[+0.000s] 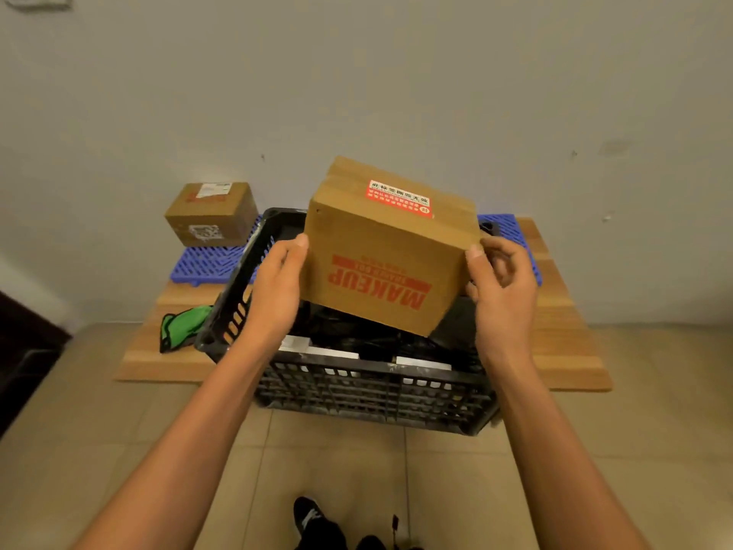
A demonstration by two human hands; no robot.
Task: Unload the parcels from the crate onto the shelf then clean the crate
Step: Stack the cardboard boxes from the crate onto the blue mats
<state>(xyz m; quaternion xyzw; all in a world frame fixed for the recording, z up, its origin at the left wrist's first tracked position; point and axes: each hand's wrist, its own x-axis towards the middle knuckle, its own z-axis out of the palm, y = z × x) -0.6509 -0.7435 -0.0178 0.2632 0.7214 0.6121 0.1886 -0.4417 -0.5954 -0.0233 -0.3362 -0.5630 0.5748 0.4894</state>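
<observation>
Fingers of both hands are clamped on opposite sides of the cardboard box [390, 248]. The left hand [277, 283] has its thumb up along the near left edge with the palm flat to that side, and the rest of its fingers are hidden behind the box. The right hand [501, 283] has its thumb on the near right corner and its fingers curled round the right side.

Between the palms the box is tilted, one bottom corner dipping toward the black crate [373, 394] right below, so it's lifted clear of the crate but not on the shelf yet. It looks like stiff taped corrugated card with "MAKEUP" printed in red and a red sticker on top. It's probably light to middling, since a plain two-palm squeeze is carrying it. The faces are smooth, so a side squeeze could slip, and fingers tucked under the bottom edge would be safer.

Under the hands the crate holds dark wrapped stuff and some white parcels. Beyond the fingertips is the blue slatted shelf [206, 264], with another brown box [212, 214] on it past the left hand. A green cloth [182, 325] lies on the wooden board [567, 343], left of the left wrist.

Both forearms reach forward, roughly parallel, wrists turned inward.
</observation>
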